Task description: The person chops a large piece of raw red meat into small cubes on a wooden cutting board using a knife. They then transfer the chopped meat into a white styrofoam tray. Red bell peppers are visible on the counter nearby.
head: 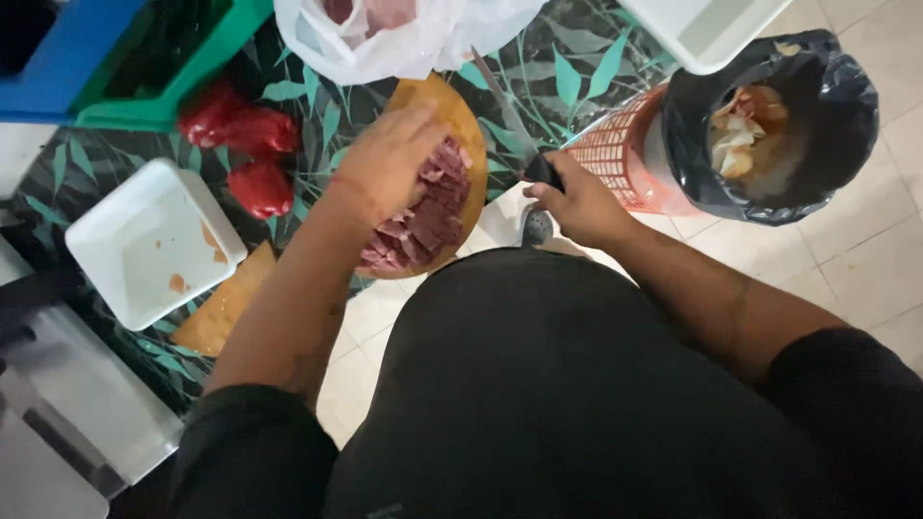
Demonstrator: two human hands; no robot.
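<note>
I am looking down: my left hand (385,163) is lying flat, fingers together, on the diced red meat (423,216) heaped on the round wooden board (452,111). My right hand (574,200) is clamped on a knife (510,120), just right of the pile, blade running up and left. Left hand is nearer. Leaf-patterned counter (558,77); red peppers (245,144) left; lined waste basket (769,115) on tiled floor right.

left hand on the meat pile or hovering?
Touching. The head view shows the left hand lying flat over the cut red meat on the round wooden board, fingers pressed onto the pieces with no gap visible.
</note>
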